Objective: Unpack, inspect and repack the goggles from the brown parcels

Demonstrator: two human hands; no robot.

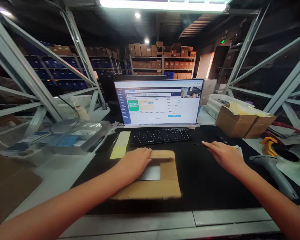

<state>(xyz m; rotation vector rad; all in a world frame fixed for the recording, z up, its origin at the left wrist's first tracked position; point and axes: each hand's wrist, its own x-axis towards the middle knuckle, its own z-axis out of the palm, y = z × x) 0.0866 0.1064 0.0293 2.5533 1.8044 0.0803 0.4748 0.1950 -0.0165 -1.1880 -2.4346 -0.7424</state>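
Observation:
A flat brown cardboard package with a pale grey-white label lies on the black mat. My left hand is laid across its left part, fingers together and gripping at the far edge; the fingertips are partly hidden. Over the right side of the mat, my right hand reaches forward with fingers stretched out, apart from the package. No held object shows in it. A dark computer mouse is just beyond it, and a small white piece shows behind the wrist.
A lit monitor stands behind a black keyboard. Yellow paper slips lie left, near a clear plastic tray. A grey barcode scanner, tape dispenser and open cardboard boxes sit right. Metal posts frame the bench.

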